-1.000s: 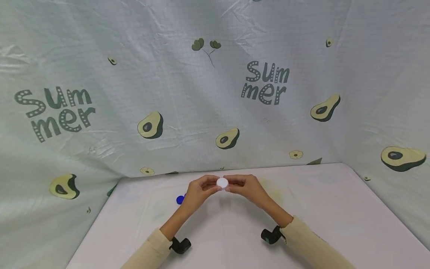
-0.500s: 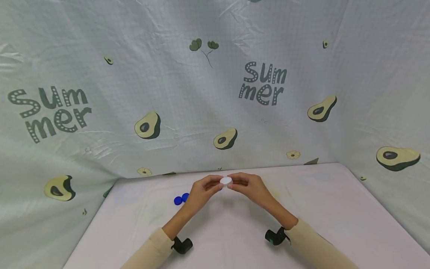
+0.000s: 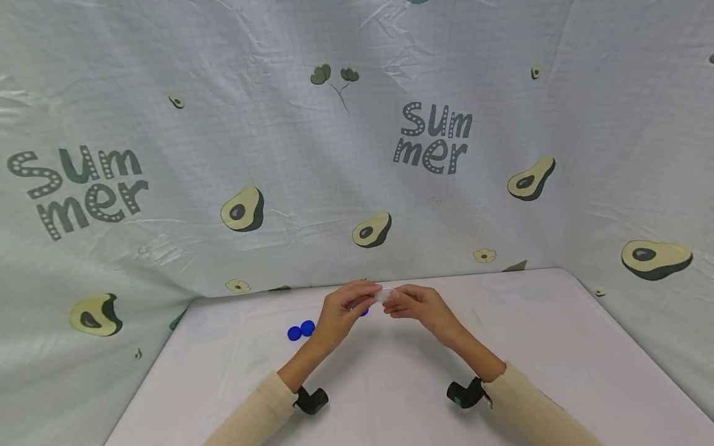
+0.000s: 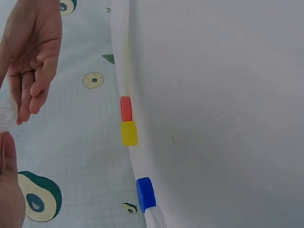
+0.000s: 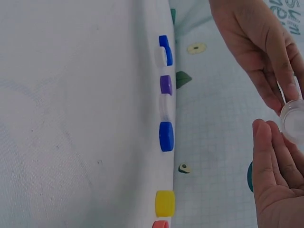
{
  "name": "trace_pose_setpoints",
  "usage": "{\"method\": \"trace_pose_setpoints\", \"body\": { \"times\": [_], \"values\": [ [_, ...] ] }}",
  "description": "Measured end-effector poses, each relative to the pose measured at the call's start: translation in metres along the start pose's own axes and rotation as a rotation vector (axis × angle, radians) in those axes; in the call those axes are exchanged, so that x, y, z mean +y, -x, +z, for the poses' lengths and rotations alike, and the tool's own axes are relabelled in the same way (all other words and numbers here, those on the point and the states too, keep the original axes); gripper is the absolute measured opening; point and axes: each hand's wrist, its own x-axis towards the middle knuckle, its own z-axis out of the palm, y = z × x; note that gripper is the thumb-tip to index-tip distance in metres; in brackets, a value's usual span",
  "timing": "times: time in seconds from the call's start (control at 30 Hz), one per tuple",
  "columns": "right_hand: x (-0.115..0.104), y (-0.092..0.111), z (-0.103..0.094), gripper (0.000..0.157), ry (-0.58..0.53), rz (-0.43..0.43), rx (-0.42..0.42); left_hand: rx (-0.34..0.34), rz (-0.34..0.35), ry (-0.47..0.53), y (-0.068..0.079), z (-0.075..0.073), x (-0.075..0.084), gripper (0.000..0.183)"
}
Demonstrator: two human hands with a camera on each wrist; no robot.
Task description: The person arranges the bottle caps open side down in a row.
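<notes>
Above the table [image 3: 401,378], both hands meet at a small round clear plastic container [image 3: 383,295]. The left hand [image 3: 338,313] pinches it between thumb and fingers from the left side. From the right side, the right hand [image 3: 426,310] has its fingertips on it. The circular rim of the container [image 5: 295,122] shows in the right wrist view, with the left hand [image 5: 261,47] above and the right hand [image 5: 278,185] below. In the left wrist view the container [image 4: 6,115] is cut by the frame edge.
Blue round caps [image 3: 294,333] lie on the table left of the hands, another blue cap [image 3: 364,311] partly behind the left hand. Wrist views show a yellow cap [image 5: 165,204], red cap [image 4: 126,109], purple cap [image 5: 166,85] and white ridged cap [image 4: 155,217]. A printed cloth [image 3: 290,155] hangs behind.
The container has been turned, its white face tilting away until it looks translucent. Both hands have shifted slightly right, and another blue cap shows by the left hand.
</notes>
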Motion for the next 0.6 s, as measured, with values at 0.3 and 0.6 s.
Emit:
{"method": "trace_pose_setpoints", "body": {
  "times": [0.3, 0.6],
  "values": [
    [-0.003, 0.0019, -0.0005, 0.045, 0.043, 0.027, 0.048, 0.0, 0.099, -0.178, -0.0021, 0.0072, 0.005, 0.045],
    [-0.0062, 0.006, -0.0029, 0.035, 0.164, -0.072, 0.078, 0.013, 0.054, -0.128, -0.0042, 0.0081, 0.0058, 0.044]
  ]
}}
